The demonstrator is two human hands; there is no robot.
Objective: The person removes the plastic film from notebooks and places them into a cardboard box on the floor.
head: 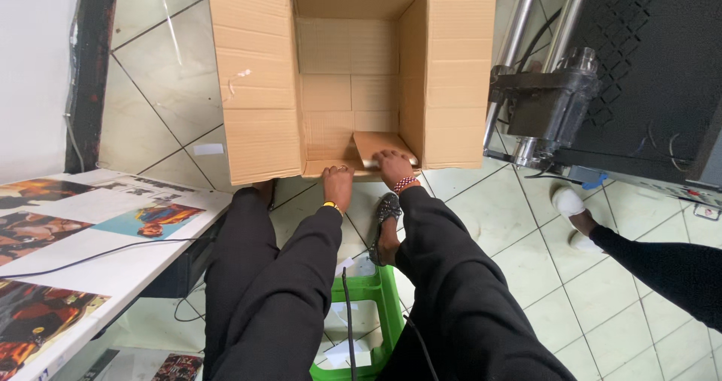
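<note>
Right hand (pixel 392 166) fingers are lying flat and spread on a small brown cardboard piece (pixel 376 146), pressing it onto the floor of the open cardboard box (pixel 263 88). Fingertips themselves are hard to make out; they are blending into the cardboard. A beaded bracelet (pixel 406 184) is sitting on that wrist.

Left hand (pixel 338 184) is curling over the box's near bottom edge, fingers gripping the rim; the tips are going inside the box and are hidden. A yellow wristband (pixel 331 206) is showing at the cuff.

The box is lying on the tiled floor (pixel 526 238) with its opening facing the camera, flaps splayed left and right; top flap is cut off by the frame.

Both arms are in black sleeves. A patterned shoe (pixel 385 227) is resting on a green plastic stool (pixel 383 298), partly hidden between the arms.

Left: white table (pixel 113 276) with printed sheets (pixel 150 219), cut off. Right: a black machine (pixel 647 72) with a roller end, and another person's leg with a white shoe (pixel 573 209), mostly out of frame.
</note>
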